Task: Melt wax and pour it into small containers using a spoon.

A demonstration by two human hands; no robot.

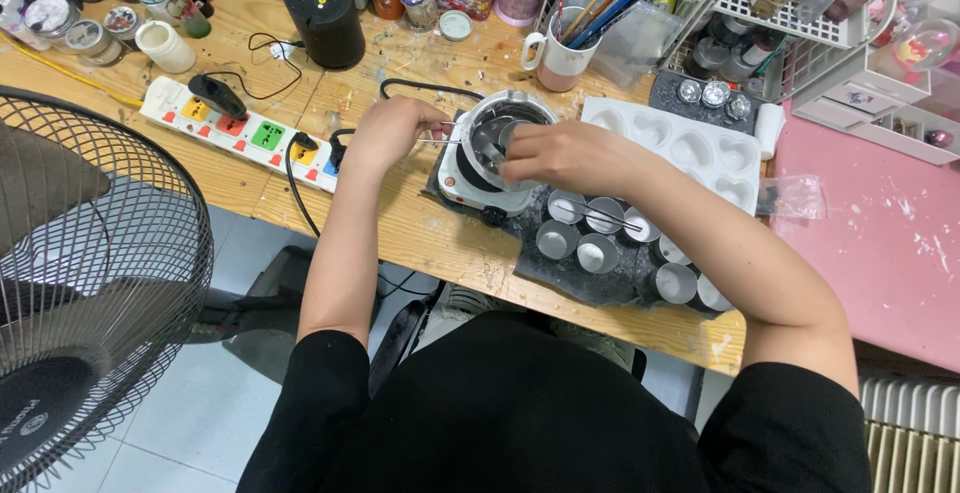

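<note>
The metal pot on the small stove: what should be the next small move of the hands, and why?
Probably lower the small cup in the right hand slowly into the pot, steadied by the thin tool in the left hand. Both hands meet over the pot on the stove, and the other cups wait beside it.

Fan; power strip; speaker

**Single head-mounted view, looking steeply down**

I have one camera only, worn on the person's head. It looks down over the chest and both forearms onto the wooden desk, close enough that the hands sit near centre frame. The far desk edge lies at the top; floor and a fan fill the lower left.
</note>
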